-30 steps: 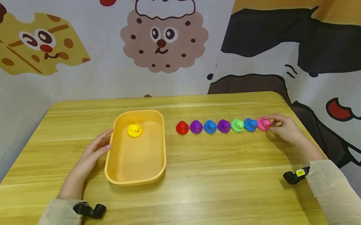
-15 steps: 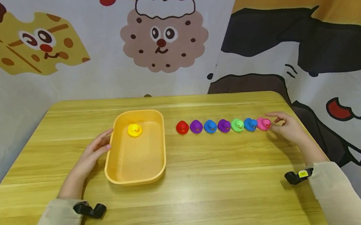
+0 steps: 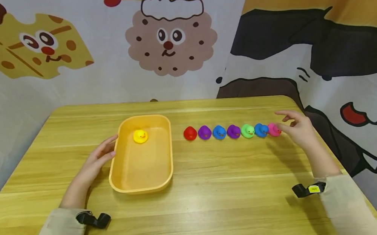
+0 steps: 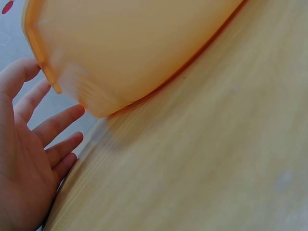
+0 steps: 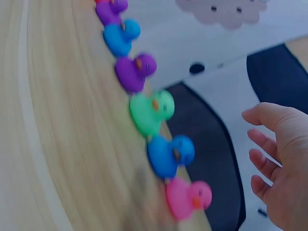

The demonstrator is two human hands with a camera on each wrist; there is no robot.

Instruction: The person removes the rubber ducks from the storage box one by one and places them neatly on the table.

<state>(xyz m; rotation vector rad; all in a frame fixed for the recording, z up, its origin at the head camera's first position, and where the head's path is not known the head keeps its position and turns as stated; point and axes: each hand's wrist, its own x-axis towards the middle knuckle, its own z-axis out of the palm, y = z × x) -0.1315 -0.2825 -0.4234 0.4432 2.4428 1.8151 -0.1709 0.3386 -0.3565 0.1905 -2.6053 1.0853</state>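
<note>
A row of small rubber ducks runs across the table: a red duck at the left end, then purple and blue ones, a green duck, a blue duck and a pink duck at the right end. Above and beside the pink duck hovers my right hand, fingers loosely bent and holding nothing; the right wrist view shows it apart from the ducks. My left hand touches the left side of a yellow-orange plastic tub with extended fingers. Inside the tub sits a yellow duck.
The wooden table extends in front of the tub and the row. Its back edge meets a hanging cloth printed with cartoon figures. Each wrist carries a black camera mount, such as the right mount.
My right hand has let go of the pink duck and risen off it, up from the table. The ducks, the tub and my left hand stay in place.
</note>
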